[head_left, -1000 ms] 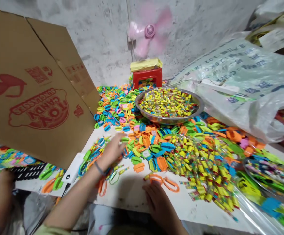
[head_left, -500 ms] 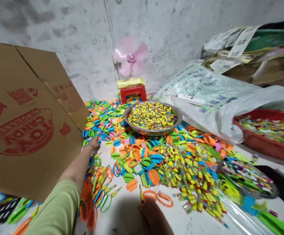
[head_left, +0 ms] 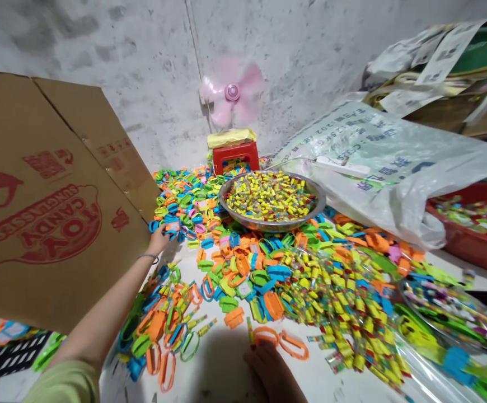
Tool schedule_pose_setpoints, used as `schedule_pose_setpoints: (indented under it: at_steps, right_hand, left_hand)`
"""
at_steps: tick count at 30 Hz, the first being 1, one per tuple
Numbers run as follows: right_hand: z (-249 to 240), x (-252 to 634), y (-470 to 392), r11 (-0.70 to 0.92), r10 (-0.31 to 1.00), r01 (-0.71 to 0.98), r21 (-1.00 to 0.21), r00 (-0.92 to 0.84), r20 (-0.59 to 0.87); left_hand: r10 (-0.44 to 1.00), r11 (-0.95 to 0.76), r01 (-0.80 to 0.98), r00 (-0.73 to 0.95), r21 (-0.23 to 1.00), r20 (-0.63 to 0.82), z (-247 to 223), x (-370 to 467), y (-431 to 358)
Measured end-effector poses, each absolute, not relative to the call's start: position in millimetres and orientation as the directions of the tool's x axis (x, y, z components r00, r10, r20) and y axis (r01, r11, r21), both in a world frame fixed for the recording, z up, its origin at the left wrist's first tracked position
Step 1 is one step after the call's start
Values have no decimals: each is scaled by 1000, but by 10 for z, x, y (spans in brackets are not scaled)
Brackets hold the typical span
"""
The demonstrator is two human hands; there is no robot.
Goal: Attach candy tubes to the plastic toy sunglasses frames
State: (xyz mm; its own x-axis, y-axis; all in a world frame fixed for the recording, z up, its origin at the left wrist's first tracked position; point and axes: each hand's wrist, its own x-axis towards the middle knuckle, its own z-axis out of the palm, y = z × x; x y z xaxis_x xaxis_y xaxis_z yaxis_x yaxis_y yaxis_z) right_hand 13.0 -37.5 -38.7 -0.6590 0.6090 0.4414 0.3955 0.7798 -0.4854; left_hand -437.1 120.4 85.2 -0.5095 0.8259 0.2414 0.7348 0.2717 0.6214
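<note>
My left hand [head_left: 158, 239] stretches to the pile's left side beside the cardboard box. Its fingers look apart at the edge of the colourful plastic bands [head_left: 199, 210], over blue and orange pieces. Whether they touch one is too small to tell. Low in the middle, my right hand [head_left: 271, 369] rests close to the table with its fingers curled; their tips are dark and partly hidden. Right at them are an orange band [head_left: 266, 336] and a small yellow-wrapped tube [head_left: 250, 331]. Another orange band [head_left: 294, 345] lies just to the right.
A cardboard box [head_left: 59, 224] blocks the left. A metal bowl [head_left: 275, 225] of yellow-wrapped tubes stands mid-table, with loose tubes [head_left: 344, 302] in front. Behind are a red stool [head_left: 235, 150] and pink fan [head_left: 232, 92]. A plastic sack [head_left: 373, 151] and red basin [head_left: 462, 224] are on the right.
My left hand has moved slightly farther left and forward over the bands, its fingers reaching out. My right hand stays by the orange band. The view has shifted a little left.
</note>
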Motion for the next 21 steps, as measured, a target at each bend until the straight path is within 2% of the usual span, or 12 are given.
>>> schedule_pose_setpoints:
  at_steps: [5,10,15,21]
  right_hand:
    - [-282,129,-424,745,633,380,-548,-661,402]
    - [-177,149,-464,683,689,411,-604,-636,346]
    - [-177,145,-484,638,725,441,-631,-621,299]
    - [-202,138,-490,657,712,411,-632,-613,341]
  left_hand:
    - [902,27,714,-318,699,290,991,-3754,1274]
    - [960,-166,637,-71,753,272,816,-2767,1434]
    - [964,-263,640,141,722,227,651,-2108,1445]
    - [954,-297,683,244,667,174,884,-2092,1296]
